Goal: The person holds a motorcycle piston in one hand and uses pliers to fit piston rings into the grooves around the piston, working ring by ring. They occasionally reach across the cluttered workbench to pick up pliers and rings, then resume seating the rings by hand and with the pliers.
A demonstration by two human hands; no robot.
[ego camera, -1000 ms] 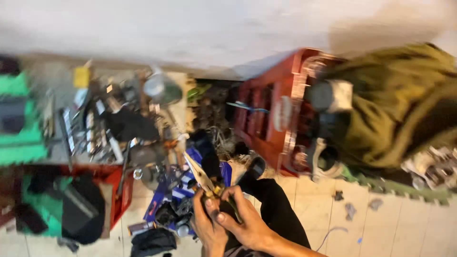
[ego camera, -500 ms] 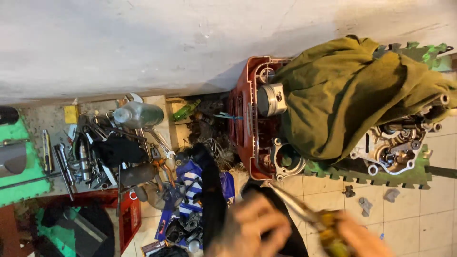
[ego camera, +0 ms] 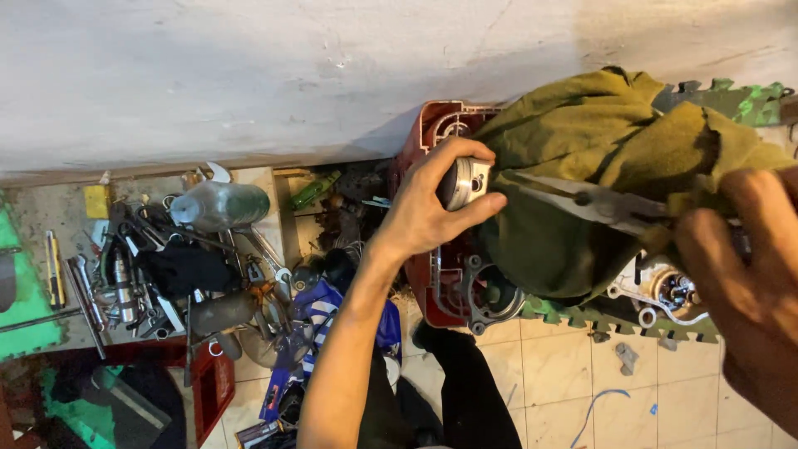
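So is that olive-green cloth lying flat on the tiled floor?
No, the olive-green cloth is bunched up over the red engine casing and other engine parts, above the tiled floor.

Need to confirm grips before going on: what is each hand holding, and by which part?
Left hand wraps its fingers around the rim of the round metal piston. Right hand grips the pliers by their handles, tips pointing toward the piston.

a round, shiny metal piston (ego camera: 462, 182) sat in the left hand (ego camera: 432, 208), its flat top turned sideways, right beside the green cloth (ego camera: 615, 175). long grey pliers (ego camera: 594, 202) lay flat over that cloth, their pointed nose aimed at the piston and nearly touching it. the right hand (ego camera: 748, 274) gripped their handles.
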